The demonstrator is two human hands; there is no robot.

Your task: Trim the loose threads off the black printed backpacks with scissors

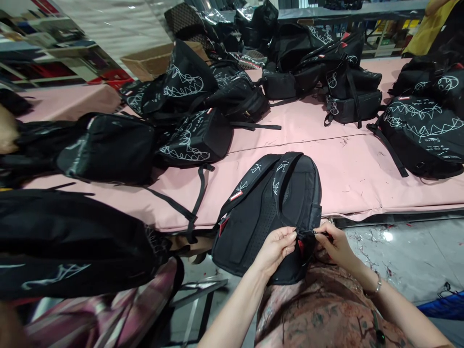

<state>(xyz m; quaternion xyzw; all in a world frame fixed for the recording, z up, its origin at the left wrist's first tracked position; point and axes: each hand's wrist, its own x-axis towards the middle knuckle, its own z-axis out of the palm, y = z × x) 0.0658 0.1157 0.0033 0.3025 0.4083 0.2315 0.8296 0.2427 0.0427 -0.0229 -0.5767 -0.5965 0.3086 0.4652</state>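
Black fabric backpack with a padded back panel was at the front edge of the pink-covered counter, back panel up; its top lay on the counter, its bottom overhung the edge by the person's lap; its black shoulder straps with white scribbles faced up. Left hand: fingers closed, pinching a dark bit at the pack's lower right side; right hand: fingers pinched on the same area, just beside the left; exact part too small to tell, strap end or trim; small red fabric tab showed just below the left fingertips. Boxy black backpack lay on the counter to the left; black backpack with white scribbled lettering lay at the right; open brown cardboard box stood farther back, behind more black bags.
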